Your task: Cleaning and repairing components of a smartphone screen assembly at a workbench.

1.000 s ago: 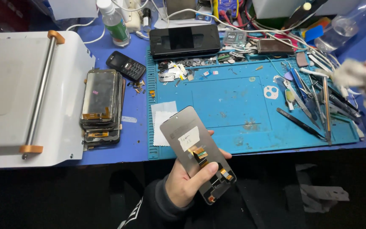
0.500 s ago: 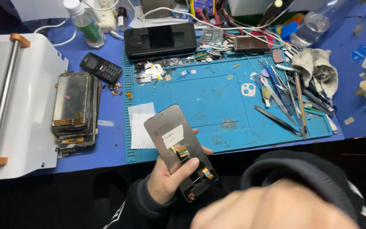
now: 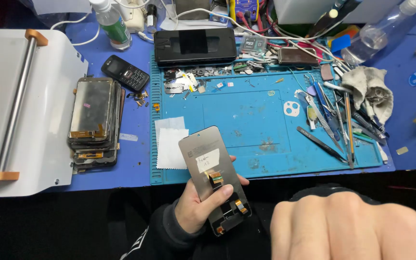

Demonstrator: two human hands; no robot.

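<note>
Quick tally: 2 hands in shot, left hand point(image 3: 199, 208) at 6 o'clock, right hand point(image 3: 350, 228) at 5. 1 screen point(image 3: 214, 178) in the left. 1 stack of screens point(image 3: 94, 121) at 9, layers too tight to count. 1 keypad phone point(image 3: 125, 72) at 10, 1 black slab point(image 3: 195, 46) at 12. 2 bottles: bottle point(image 3: 111, 21) at 11, clear bottle point(image 3: 379, 33) at 2. 1 rag point(image 3: 371, 89), 1 blue mat point(image 3: 266, 120), 2 wipes point(image 3: 171, 143). Tweezers etc. at 3, cannot count.

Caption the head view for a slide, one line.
Left hand holds a phone screen panel back-up over the blue mat; right hand is fisted close to camera.
</note>
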